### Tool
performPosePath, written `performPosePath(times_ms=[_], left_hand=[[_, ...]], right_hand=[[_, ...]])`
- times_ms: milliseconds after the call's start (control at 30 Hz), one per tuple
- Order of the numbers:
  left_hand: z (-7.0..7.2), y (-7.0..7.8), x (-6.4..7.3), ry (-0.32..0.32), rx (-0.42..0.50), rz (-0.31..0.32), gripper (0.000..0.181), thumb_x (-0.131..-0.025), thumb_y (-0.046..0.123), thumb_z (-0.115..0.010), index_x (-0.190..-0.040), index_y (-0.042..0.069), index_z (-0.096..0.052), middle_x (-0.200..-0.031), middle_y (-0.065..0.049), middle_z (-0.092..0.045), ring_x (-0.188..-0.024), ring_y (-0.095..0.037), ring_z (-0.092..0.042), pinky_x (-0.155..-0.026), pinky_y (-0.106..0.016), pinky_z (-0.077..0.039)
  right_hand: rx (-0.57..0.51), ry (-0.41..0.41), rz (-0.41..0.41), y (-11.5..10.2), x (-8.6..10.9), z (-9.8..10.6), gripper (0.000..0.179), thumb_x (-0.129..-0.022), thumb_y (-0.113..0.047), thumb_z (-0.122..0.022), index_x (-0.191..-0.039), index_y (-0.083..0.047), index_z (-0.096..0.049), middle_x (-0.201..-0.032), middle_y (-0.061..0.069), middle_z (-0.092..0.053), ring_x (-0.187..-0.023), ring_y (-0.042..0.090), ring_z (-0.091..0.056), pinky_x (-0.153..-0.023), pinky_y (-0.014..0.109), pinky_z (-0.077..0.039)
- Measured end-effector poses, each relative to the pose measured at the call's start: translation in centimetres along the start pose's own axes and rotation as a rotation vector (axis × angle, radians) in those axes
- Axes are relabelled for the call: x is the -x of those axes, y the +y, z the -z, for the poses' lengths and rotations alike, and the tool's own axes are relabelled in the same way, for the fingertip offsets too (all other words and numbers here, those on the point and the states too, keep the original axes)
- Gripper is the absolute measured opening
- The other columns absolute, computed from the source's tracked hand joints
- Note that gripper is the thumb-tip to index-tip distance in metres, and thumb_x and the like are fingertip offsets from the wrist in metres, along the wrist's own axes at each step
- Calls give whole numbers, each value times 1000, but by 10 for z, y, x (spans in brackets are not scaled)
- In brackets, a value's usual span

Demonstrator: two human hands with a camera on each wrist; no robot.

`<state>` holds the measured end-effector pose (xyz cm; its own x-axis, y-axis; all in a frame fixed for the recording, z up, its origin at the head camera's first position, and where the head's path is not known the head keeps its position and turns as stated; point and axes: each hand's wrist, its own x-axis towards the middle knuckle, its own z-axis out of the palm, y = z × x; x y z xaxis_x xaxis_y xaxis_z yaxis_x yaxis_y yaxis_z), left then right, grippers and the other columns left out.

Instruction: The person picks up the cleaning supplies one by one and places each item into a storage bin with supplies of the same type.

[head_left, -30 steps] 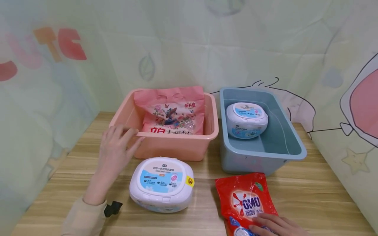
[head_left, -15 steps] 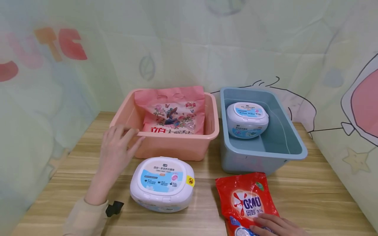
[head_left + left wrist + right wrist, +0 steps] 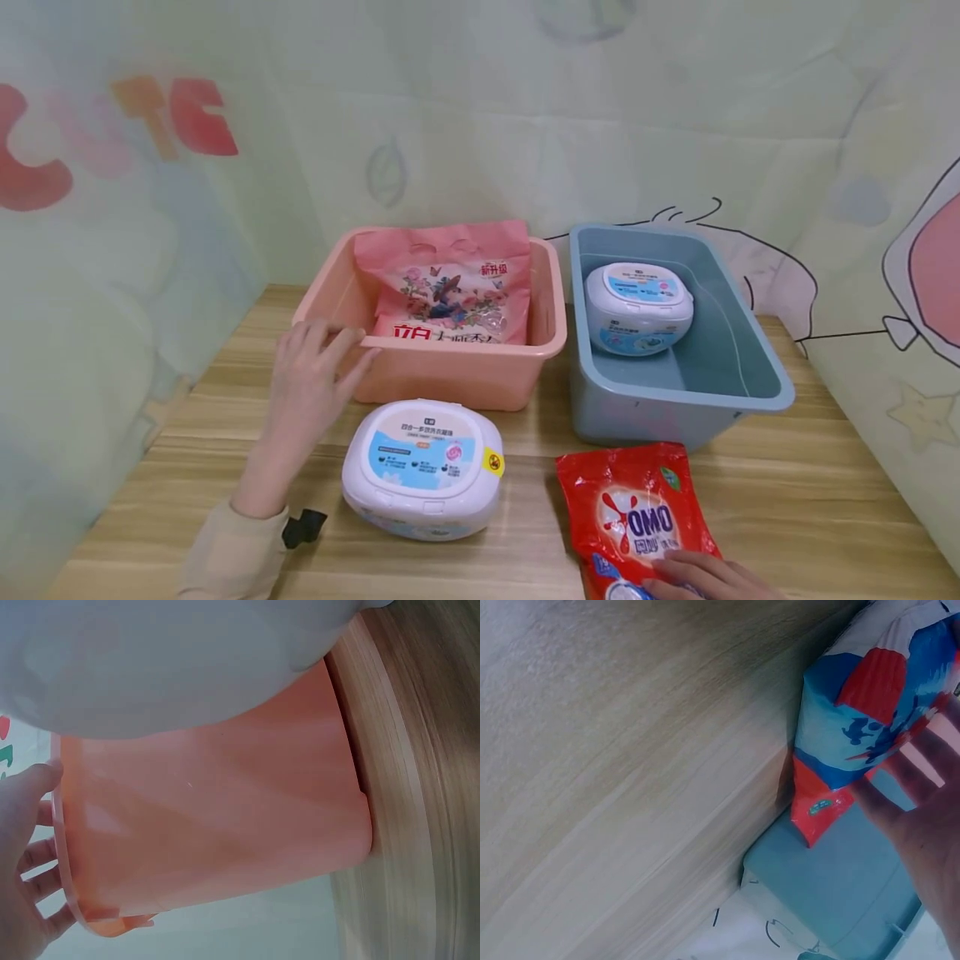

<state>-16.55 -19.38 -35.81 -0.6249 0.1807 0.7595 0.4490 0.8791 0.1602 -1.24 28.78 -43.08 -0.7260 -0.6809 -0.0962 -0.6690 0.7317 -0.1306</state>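
My left hand [image 3: 309,375] holds the front left rim of a pink plastic bin [image 3: 450,379], thumb on the outer side and fingers over the edge. In the left wrist view the thumb and fingers of the left hand [image 3: 26,840] meet the bin's rim. Inside the bin leans a pink bag of laundry powder [image 3: 450,287]. My right hand [image 3: 708,577] rests with extended fingers on a red OMO detergent bag [image 3: 637,508], which lies on the table. The right wrist view shows the right hand [image 3: 930,810] spread against that bag.
A white laundry-pod box [image 3: 423,467] with a blue label stands before the pink bin. To the right is a blue-grey bin [image 3: 675,417] with a similar white box [image 3: 637,312] in its back left. A printed cloth [image 3: 480,125] hangs behind the wooden table [image 3: 825,500].
The whole head view has shifted slightly, with everything sitting a little further right. Both hands keep their places on the pink bin and the red bag.
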Motion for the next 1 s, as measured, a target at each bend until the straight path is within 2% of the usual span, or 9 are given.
performPosePath(times_ms=[300,567,867,1000], left_hand=[[-2,-1,1,-19,4,17,28,-78,18,-80,-98,4,-67,-98,-17,-59,-99,-36,-51,-87,-51,-37],[0,-1,1,-21,10,28,27,-77,16,-80,-97,4,-66,-98,-17,-59,-100,-37,-50,-88,-52,-37],[-1,-1,1,-29,3,30,28,-78,18,-80,-98,4,-66,-98,-17,-59,-100,-37,-50,-88,-52,-37],[-1,0,1,-31,5,33,28,-78,18,-79,-98,4,-66,-98,-17,-59,-100,-37,-50,-89,-52,-37]], right_hand=[[11,-53,-38,-6,-1,-3,92,-60,-75,-68,-141,-54,-31,-135,-19,-50,-113,16,-57,-72,34,-57],[55,3,-56,-14,-3,-2,92,-58,-77,-67,-140,-56,-31,-133,-21,-51,-110,13,-57,-72,39,-57],[108,42,-17,-16,-4,1,92,-59,-76,-67,-141,-53,-33,-128,-21,-54,-103,8,-57,-71,31,-57],[97,13,-3,-14,-3,3,91,-61,-74,-67,-142,-52,-32,-127,-22,-53,-103,7,-56,-70,29,-56]])
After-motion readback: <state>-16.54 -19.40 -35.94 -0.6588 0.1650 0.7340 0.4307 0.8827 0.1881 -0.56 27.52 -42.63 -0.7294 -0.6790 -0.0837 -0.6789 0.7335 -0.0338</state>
